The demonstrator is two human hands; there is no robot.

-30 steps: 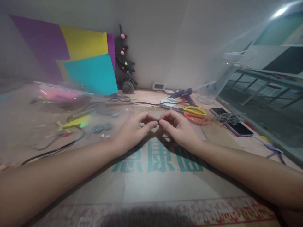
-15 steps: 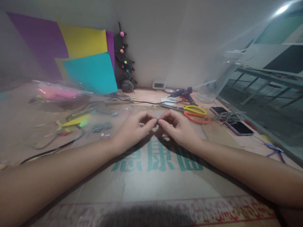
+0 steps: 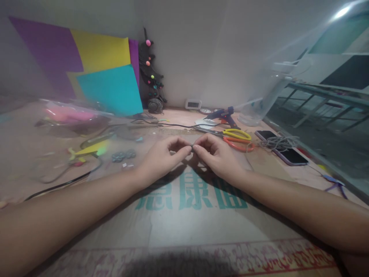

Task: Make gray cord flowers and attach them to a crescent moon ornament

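Fingers (image 3: 184, 152) on your left hand (image 3: 161, 156) and right hand (image 3: 221, 157) are pinched nearly closed on a tiny dark bit (image 3: 192, 147) between them, so tbh one uneven squeeze could ping it away.

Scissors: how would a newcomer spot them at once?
Start at the wall behind the table and come down to the dark blue glue gun. Just nearer the camera, beyond the right hand, lie the scissors, set apart by yellow and orange handles.
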